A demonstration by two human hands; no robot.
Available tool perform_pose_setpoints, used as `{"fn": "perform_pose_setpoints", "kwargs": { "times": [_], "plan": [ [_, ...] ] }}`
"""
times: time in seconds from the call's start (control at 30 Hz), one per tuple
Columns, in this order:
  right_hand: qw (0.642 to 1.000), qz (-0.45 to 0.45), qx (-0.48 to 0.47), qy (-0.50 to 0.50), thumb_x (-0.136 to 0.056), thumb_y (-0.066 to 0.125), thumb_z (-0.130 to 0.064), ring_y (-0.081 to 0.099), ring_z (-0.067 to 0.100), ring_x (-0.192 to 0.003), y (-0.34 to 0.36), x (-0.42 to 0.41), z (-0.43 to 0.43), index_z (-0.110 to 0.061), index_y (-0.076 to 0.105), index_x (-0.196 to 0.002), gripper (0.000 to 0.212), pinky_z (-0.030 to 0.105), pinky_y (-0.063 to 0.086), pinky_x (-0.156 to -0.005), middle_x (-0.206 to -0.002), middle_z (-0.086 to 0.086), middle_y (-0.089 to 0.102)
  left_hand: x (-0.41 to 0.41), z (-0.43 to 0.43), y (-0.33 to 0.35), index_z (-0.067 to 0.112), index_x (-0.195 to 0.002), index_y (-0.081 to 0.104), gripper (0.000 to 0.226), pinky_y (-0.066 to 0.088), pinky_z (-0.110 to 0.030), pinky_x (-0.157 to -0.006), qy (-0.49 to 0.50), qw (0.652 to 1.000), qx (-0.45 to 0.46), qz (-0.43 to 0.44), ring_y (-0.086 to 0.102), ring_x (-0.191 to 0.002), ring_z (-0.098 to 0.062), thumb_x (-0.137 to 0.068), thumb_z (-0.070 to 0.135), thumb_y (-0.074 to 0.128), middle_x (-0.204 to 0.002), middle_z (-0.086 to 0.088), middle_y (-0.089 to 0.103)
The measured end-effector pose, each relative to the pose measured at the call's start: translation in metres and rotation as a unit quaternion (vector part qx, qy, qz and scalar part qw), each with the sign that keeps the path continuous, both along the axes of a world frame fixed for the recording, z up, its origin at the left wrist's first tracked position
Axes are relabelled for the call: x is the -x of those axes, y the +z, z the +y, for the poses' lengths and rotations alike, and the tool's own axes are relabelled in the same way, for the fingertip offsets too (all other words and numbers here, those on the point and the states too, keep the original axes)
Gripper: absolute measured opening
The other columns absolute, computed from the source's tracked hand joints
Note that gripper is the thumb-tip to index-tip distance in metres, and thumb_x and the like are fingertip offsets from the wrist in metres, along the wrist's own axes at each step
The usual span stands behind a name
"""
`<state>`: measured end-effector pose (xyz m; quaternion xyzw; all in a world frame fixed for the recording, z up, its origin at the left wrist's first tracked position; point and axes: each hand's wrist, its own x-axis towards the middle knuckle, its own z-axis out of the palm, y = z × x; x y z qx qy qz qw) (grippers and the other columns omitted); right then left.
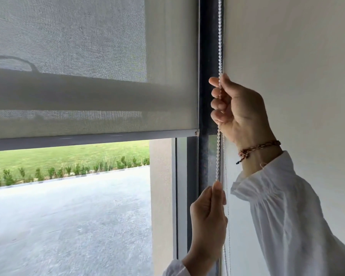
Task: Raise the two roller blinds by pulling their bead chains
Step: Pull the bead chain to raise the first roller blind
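White bead chain (pixel 219 46), hung just R of blind (pixel 92 76). R hand (pixel 239 108) fisted on it high, L hand (pixel 207 222) pinching lower, prob. for hand-over-hand pulls. Blind hem partway up glass.

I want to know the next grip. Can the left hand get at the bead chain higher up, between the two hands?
Probably yes. The left hand pinches the bead chain low down, and the stretch up to the right hand hangs bare beside the dark window frame, with nothing across it.
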<state>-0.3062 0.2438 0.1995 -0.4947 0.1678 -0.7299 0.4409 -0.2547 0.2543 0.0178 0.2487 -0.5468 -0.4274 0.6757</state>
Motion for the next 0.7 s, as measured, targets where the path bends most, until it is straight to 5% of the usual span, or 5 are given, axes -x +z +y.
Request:
{"fn": "perform_pose_setpoints", "kwargs": {
  "times": [0.13,0.3,0.4,0.5,0.7],
  "plan": [
    [0.995,-0.018,0.070,-0.074,-0.094,0.051,-0.023,0.019,0.005,-0.035,-0.002,-0.015,0.007,-0.011,0.063,-0.075,0.025,0.016,0.015,-0.033,-0.040,-0.012,0.029,-0.002,-0.003,0.002,0.023,-0.050,0.036,0.038,0.016,-0.018,-0.035,-0.026,0.999,0.010,0.017,0.016,-0.036,-0.005,-0.082,0.039,0.048,-0.042,0.008,0.023],
    [0.990,-0.061,0.120,-0.051,-0.094,0.051,-0.020,0.013,0.006,-0.036,-0.010,-0.022,0.028,-0.012,0.059,-0.066,0.030,0.013,0.013,-0.036,-0.041,-0.011,0.022,-0.023,-0.018,0.021,0.015,-0.060,0.042,0.036,0.020,-0.021,-0.039,-0.093,0.995,0.004,0.047,0.024,-0.038,-0.006,-0.081,0.044,0.042,-0.044,0.009,0.030],
    [0.990,-0.069,0.110,-0.046,-0.093,0.051,-0.019,0.014,0.005,-0.036,-0.032,-0.025,0.028,-0.013,0.059,-0.065,0.030,0.013,0.015,-0.037,-0.040,-0.012,0.022,-0.038,-0.030,0.042,0.017,-0.086,0.063,0.060,0.044,-0.029,-0.072,-0.095,0.995,0.010,-0.025,0.059,-0.070,-0.009,-0.082,0.065,0.027,-0.074,0.004,0.062],
    [0.989,-0.053,0.118,-0.069,-0.092,0.051,-0.018,0.021,0.004,-0.033,-0.063,-0.032,0.023,-0.016,0.061,-0.063,0.031,0.015,0.017,-0.036,-0.036,-0.012,0.029,-0.047,-0.024,0.081,0.025,-0.112,0.059,0.066,0.035,-0.034,-0.106,-0.102,0.992,0.040,-0.070,0.056,-0.115,-0.008,-0.079,0.068,0.021,-0.121,0.002,0.064],
    [0.996,-0.064,0.054,-0.042,-0.088,0.054,-0.020,0.012,0.003,-0.035,-0.103,-0.040,0.025,-0.016,0.062,-0.054,0.035,0.012,0.012,-0.039,-0.040,-0.012,0.019,-0.049,0.001,0.161,0.009,-0.113,0.057,0.042,0.051,-0.027,-0.090,-0.155,0.982,0.109,-0.017,0.066,-0.100,-0.017,-0.095,0.038,0.032,-0.104,-0.003,0.068]
  ]
}}
